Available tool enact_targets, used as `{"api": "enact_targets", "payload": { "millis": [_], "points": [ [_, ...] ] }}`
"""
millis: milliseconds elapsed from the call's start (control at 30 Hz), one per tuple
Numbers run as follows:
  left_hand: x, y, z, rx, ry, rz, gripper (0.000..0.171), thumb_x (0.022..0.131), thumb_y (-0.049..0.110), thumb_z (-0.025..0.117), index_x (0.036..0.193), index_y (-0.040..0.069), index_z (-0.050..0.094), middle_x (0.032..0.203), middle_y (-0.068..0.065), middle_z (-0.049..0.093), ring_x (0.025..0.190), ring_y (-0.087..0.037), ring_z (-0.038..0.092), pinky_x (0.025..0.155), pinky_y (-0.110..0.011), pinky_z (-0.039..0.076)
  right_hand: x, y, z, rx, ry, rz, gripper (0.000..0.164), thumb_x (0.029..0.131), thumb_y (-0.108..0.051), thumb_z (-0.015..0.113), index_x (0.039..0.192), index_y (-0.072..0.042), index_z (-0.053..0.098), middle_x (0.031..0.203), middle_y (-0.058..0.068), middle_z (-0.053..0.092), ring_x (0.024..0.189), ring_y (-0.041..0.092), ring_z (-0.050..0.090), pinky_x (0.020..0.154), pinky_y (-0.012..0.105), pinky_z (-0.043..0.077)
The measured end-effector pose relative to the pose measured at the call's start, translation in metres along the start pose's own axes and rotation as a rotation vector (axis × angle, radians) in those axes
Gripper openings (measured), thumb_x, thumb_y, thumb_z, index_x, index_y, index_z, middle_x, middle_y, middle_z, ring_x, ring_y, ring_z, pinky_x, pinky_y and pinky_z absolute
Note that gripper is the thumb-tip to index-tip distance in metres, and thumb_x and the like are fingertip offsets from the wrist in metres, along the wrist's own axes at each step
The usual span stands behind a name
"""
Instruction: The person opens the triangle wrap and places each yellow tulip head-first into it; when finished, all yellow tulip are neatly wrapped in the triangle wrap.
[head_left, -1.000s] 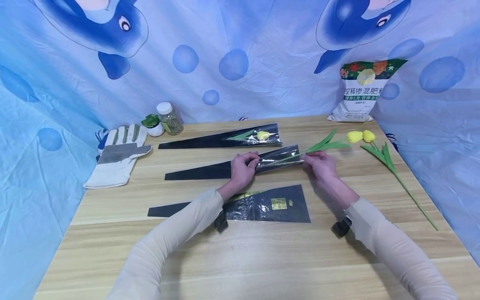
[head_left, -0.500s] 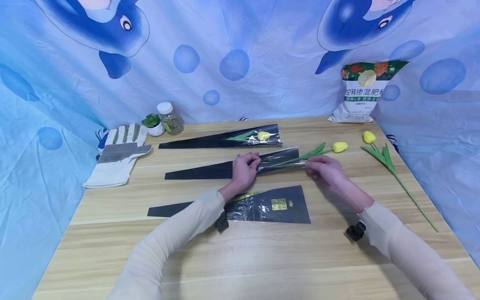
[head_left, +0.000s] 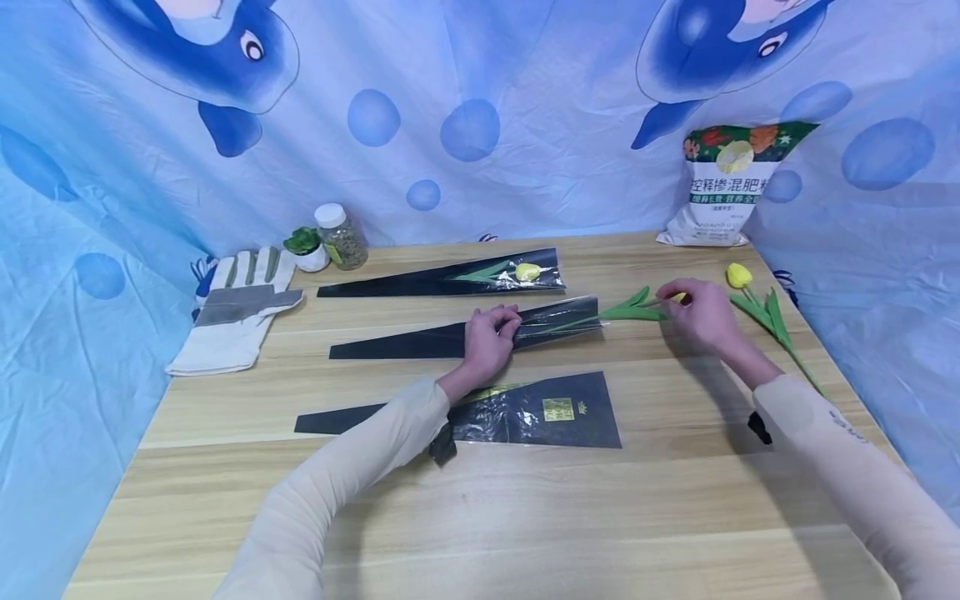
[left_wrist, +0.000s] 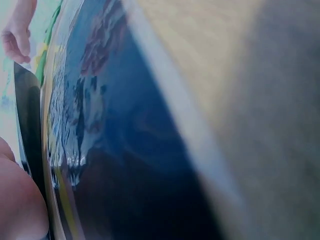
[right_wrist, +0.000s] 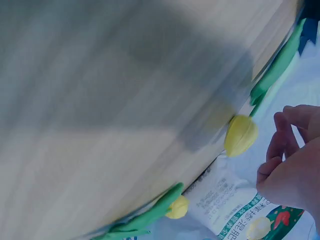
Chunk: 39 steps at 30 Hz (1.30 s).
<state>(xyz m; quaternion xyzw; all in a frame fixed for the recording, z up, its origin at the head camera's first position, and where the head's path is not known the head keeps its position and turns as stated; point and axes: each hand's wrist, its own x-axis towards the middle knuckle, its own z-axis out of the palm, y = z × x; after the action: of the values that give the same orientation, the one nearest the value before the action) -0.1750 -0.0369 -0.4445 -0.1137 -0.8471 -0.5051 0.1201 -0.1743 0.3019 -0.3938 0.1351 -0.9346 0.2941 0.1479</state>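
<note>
My left hand (head_left: 489,337) pinches the clear film of the middle black flower sleeve (head_left: 405,342), and part of this hand (left_wrist: 20,200) shows in the left wrist view. A yellow artificial tulip (head_left: 633,312) lies with its stem in that sleeve's mouth, leaves and bloom outside to the right. My right hand (head_left: 701,312) is over the bloom, partly hiding it in the head view. From the right wrist, the loosely bent fingers (right_wrist: 280,120) stand beside the yellow bloom (right_wrist: 241,136), with a gap between.
Behind lies a sleeve (head_left: 390,283) holding a tulip; in front lies another sleeve (head_left: 585,417). A loose tulip (head_left: 776,321) is at right. Along the back are a glove (head_left: 236,308), a potted succulent (head_left: 303,248), a jar (head_left: 341,237) and a fertilizer bag (head_left: 720,187).
The tulip has slid left, deeper into the middle sleeve. My right hand has left the sleeve's mouth and moved right to the bloom. The left hand stays at the sleeve.
</note>
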Motion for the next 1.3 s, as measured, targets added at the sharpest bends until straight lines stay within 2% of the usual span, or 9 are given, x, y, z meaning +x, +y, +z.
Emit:
{"api": "enact_targets", "payload": {
  "millis": [67, 133, 267, 433, 667, 867, 1300],
  "points": [
    [0.0, 0.0, 0.0, -0.005, 0.0, -0.002, 0.005, 0.09, -0.001, 0.071, 0.09, 0.0, 0.076, 0.112, -0.011, 0.072, 0.121, -0.032, 0.06, 0.118, -0.052, 0.018, 0.006, 0.004, -0.002, -0.046, -0.045, -0.034, 0.015, 0.084, 0.011, 0.067, 0.097, 0.005, 0.073, 0.095, 0.023, 0.071, 0.081, 0.038, 0.065, 0.075, 0.047, 0.047],
    [0.0, 0.0, 0.0, -0.01, 0.0, -0.001, 0.005, 0.09, -0.001, 0.071, 0.09, 0.0, 0.076, 0.112, -0.011, 0.072, 0.121, -0.033, 0.06, 0.118, -0.052, 0.018, 0.01, 0.006, -0.002, -0.102, -0.087, -0.063, 0.016, 0.084, 0.01, 0.069, 0.098, 0.004, 0.074, 0.098, 0.023, 0.071, 0.085, 0.041, 0.064, 0.08, 0.052, 0.043],
    [0.0, 0.002, 0.0, -0.015, 0.003, 0.01, 0.004, 0.09, -0.001, 0.071, 0.09, 0.0, 0.076, 0.111, -0.011, 0.073, 0.12, -0.033, 0.061, 0.118, -0.052, 0.019, 0.017, 0.009, -0.002, -0.183, -0.16, -0.068, 0.019, 0.083, 0.006, 0.072, 0.1, -0.001, 0.075, 0.103, 0.023, 0.071, 0.092, 0.044, 0.059, 0.083, 0.056, 0.037],
    [0.0, 0.002, 0.001, -0.012, 0.007, 0.016, 0.004, 0.089, -0.001, 0.072, 0.089, 0.0, 0.076, 0.11, -0.011, 0.073, 0.119, -0.033, 0.061, 0.118, -0.053, 0.02, 0.02, 0.01, -0.003, -0.224, -0.221, -0.035, 0.023, 0.082, 0.005, 0.073, 0.102, -0.005, 0.075, 0.106, 0.022, 0.07, 0.094, 0.048, 0.051, 0.079, 0.058, 0.029],
    [0.001, 0.002, 0.0, -0.023, 0.003, 0.021, 0.004, 0.089, -0.001, 0.072, 0.089, 0.0, 0.075, 0.111, -0.012, 0.073, 0.119, -0.035, 0.061, 0.118, -0.054, 0.019, 0.023, 0.011, -0.001, -0.237, -0.238, -0.01, 0.026, 0.08, 0.004, 0.076, 0.103, -0.008, 0.076, 0.105, 0.019, 0.071, 0.092, 0.046, 0.044, 0.076, 0.056, 0.023],
    [0.001, 0.002, -0.001, -0.027, 0.003, 0.015, 0.004, 0.089, -0.002, 0.071, 0.089, 0.0, 0.075, 0.111, -0.012, 0.072, 0.12, -0.035, 0.061, 0.118, -0.054, 0.018, 0.027, 0.014, 0.002, -0.253, -0.248, -0.014, 0.022, 0.082, 0.0, 0.077, 0.103, -0.009, 0.076, 0.104, 0.018, 0.071, 0.096, 0.046, 0.044, 0.079, 0.058, 0.024],
    [-0.001, 0.001, -0.002, -0.018, 0.005, 0.017, 0.004, 0.089, -0.001, 0.071, 0.089, 0.0, 0.075, 0.111, -0.011, 0.073, 0.12, -0.033, 0.061, 0.118, -0.054, 0.019, 0.03, 0.014, 0.007, -0.257, -0.277, -0.049, 0.021, 0.081, 0.004, 0.076, 0.1, -0.006, 0.077, 0.105, 0.02, 0.068, 0.096, 0.048, 0.043, 0.08, 0.059, 0.025]
  ]
}}
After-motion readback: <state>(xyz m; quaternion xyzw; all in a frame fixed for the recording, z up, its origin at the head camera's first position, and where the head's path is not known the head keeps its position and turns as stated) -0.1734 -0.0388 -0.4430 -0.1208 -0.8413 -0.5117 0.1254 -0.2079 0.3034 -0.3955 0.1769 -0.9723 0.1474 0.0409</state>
